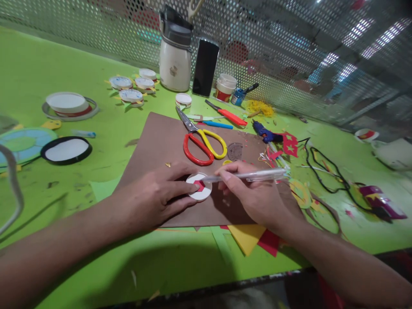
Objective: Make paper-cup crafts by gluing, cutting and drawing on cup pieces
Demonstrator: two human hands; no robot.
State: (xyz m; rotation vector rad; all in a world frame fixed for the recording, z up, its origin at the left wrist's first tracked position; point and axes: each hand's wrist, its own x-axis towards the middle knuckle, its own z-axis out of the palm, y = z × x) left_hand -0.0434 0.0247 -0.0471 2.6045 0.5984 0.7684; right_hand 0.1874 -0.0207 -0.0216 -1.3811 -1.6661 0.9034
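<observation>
My left hand [154, 195] lies flat on a brown cardboard sheet [161, 141], its fingertips pressing down a small white disc [203, 193] that has a red paper piece on it. My right hand [254, 193] grips a clear pen [257, 175], whose tip rests on the red piece at the disc's centre. Red and yellow scissors [201, 143] lie on the cardboard just beyond the disc.
On the green table stand a white jug [175, 60], a dark phone [205, 68], paint pots [225, 88], a blue glue gun [265, 134], a red cutter [230, 115], several white lids [130, 95], black cord [325, 171] and paper scraps [247, 238]. Perforated metal mesh [289, 51] walls the back.
</observation>
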